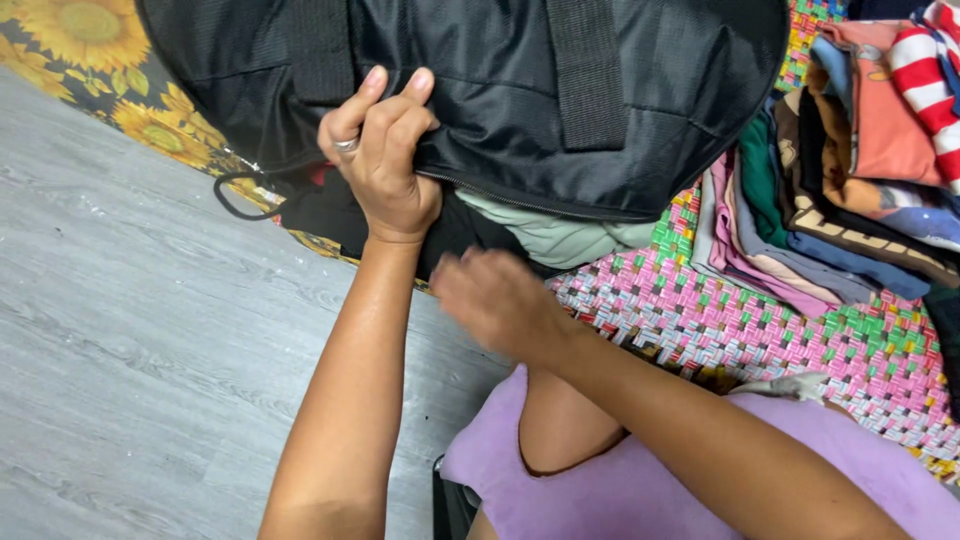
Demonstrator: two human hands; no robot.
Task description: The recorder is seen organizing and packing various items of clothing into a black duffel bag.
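Observation:
A large black duffel bag (500, 70) lies across the top of the view, its zipper edge lifted. My left hand (383, 150), with a ring on one finger, grips the bag's flap at the zipper edge. Under the flap shows pale green folded clothing (560, 238) inside the bag. My right hand (495, 300) is blurred just below the opening, near the green clothing; whether it holds anything is unclear.
A stack of folded clothes (850, 190) in several colours sits at the right on a woven multicoloured mat (760, 320). A sunflower-print cloth (90, 40) lies at top left. Grey wood-look floor (130, 330) fills the left. My lilac garment (640, 490) is at the bottom.

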